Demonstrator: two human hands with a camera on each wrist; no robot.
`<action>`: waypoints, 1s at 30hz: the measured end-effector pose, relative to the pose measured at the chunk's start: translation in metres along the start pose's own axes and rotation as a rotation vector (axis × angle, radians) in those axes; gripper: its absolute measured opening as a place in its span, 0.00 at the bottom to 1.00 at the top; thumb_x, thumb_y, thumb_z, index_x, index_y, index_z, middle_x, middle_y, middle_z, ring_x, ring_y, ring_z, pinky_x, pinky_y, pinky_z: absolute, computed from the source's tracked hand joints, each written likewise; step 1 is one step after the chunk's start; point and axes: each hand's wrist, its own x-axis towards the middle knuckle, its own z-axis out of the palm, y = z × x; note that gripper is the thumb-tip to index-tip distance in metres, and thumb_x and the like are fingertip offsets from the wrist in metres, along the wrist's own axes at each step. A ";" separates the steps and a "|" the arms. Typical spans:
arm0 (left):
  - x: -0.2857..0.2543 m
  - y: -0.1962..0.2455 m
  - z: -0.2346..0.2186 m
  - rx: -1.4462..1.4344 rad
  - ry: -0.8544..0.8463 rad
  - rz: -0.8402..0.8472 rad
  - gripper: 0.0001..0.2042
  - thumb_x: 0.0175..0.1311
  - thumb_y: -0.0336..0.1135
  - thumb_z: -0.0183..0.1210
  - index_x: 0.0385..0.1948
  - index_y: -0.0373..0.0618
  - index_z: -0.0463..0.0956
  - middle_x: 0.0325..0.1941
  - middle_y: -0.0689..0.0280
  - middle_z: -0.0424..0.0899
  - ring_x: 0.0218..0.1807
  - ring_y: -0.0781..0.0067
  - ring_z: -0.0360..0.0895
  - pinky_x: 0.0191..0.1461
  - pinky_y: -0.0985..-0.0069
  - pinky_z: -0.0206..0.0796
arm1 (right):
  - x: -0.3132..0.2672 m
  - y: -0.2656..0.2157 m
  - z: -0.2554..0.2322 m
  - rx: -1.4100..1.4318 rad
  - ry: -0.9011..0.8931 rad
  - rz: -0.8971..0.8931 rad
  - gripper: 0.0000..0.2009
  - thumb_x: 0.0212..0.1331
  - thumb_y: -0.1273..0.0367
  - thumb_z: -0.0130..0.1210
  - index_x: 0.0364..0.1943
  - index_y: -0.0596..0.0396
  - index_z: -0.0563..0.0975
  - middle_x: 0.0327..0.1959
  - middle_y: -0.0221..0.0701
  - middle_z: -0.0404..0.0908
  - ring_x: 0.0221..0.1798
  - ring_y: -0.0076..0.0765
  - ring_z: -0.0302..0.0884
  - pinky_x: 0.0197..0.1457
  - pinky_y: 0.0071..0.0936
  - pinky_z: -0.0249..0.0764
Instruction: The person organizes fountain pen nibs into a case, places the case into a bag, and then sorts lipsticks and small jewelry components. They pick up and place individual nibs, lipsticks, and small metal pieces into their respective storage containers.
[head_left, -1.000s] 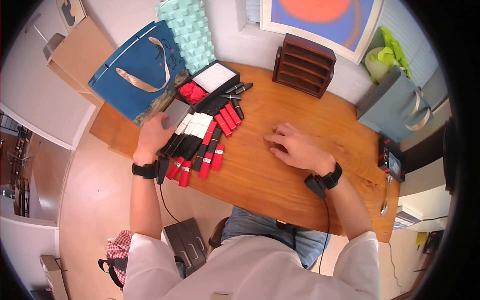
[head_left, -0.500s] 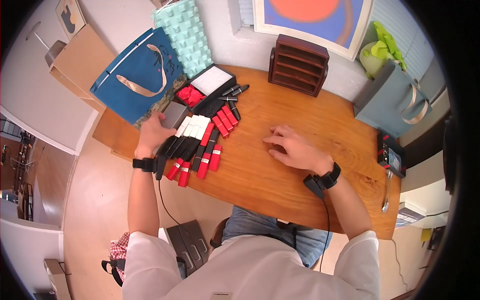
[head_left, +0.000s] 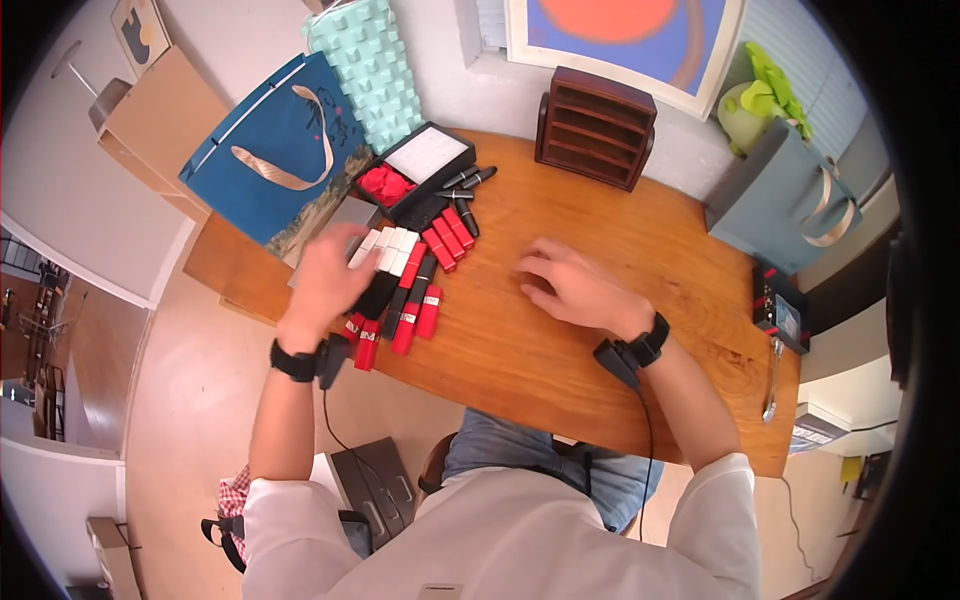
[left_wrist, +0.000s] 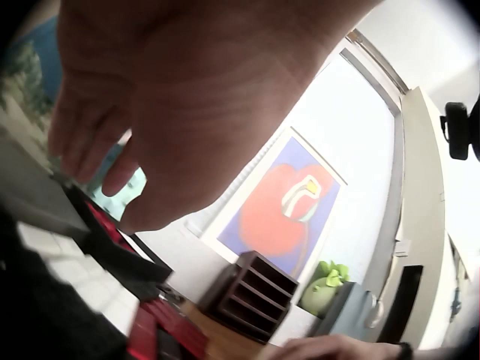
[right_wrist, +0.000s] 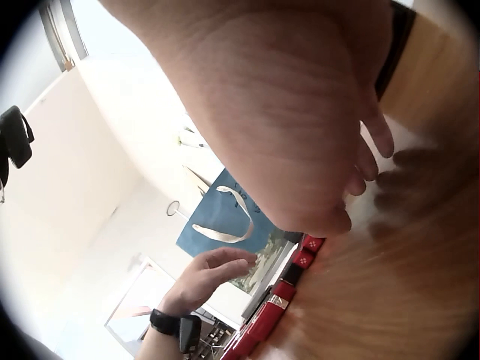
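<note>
My left hand (head_left: 328, 275) hovers over the left side of a cluster of lipsticks, covering some of them. Its fingers look relaxed and hold nothing in the left wrist view. Just beside its fingertips lie several white lipsticks (head_left: 398, 250) in a row. Black lipsticks (head_left: 378, 297) and red lipsticks (head_left: 426, 312) lie nearer the table's front edge. More red lipsticks (head_left: 447, 240) sit to the right of the white ones. Over the bare wood to the right of the cluster, my right hand (head_left: 580, 287) has loosely bent, empty fingers, with their shadow on the tabletop (right_wrist: 409, 255).
Behind the lipsticks stands a black gift box (head_left: 430, 160) with red filling. A blue paper bag (head_left: 270, 150) leans at the left, partly behind a grey box (head_left: 357, 213). A dark wooden rack (head_left: 597, 125) and a grey-blue bag (head_left: 775, 200) stand at the back and right.
My left hand has moved right and nearer the front edge, from beside the grey box to over the black lipsticks. The right hand has shifted slightly left.
</note>
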 end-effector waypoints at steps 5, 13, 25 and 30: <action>-0.013 0.043 0.054 -0.173 -0.239 0.301 0.20 0.70 0.36 0.72 0.59 0.34 0.85 0.70 0.47 0.86 0.70 0.43 0.83 0.74 0.59 0.75 | 0.053 -0.005 0.033 -0.015 0.162 -0.120 0.23 0.73 0.68 0.63 0.70 0.56 0.80 0.73 0.47 0.78 0.77 0.61 0.73 0.79 0.47 0.74; 0.010 0.062 0.077 0.081 -0.293 0.228 0.21 0.60 0.26 0.76 0.57 0.36 0.85 0.61 0.51 0.86 0.65 0.44 0.81 0.70 0.56 0.77 | 0.073 0.019 0.058 -0.226 0.295 -0.234 0.21 0.70 0.67 0.66 0.66 0.55 0.84 0.75 0.41 0.81 0.78 0.56 0.73 0.78 0.52 0.74; 0.010 0.092 0.093 -0.050 -0.279 0.294 0.25 0.56 0.24 0.78 0.58 0.37 0.85 0.58 0.52 0.86 0.65 0.43 0.80 0.70 0.55 0.76 | 0.038 0.026 0.033 -0.031 0.256 -0.154 0.17 0.63 0.72 0.69 0.56 0.55 0.88 0.63 0.38 0.84 0.68 0.51 0.77 0.74 0.45 0.75; 0.008 0.107 0.091 -0.038 -0.236 0.275 0.29 0.53 0.27 0.81 0.60 0.37 0.84 0.61 0.51 0.86 0.66 0.42 0.80 0.70 0.54 0.76 | 0.022 0.030 0.022 0.142 0.185 -0.083 0.20 0.62 0.73 0.68 0.59 0.56 0.87 0.66 0.40 0.83 0.73 0.54 0.76 0.79 0.46 0.73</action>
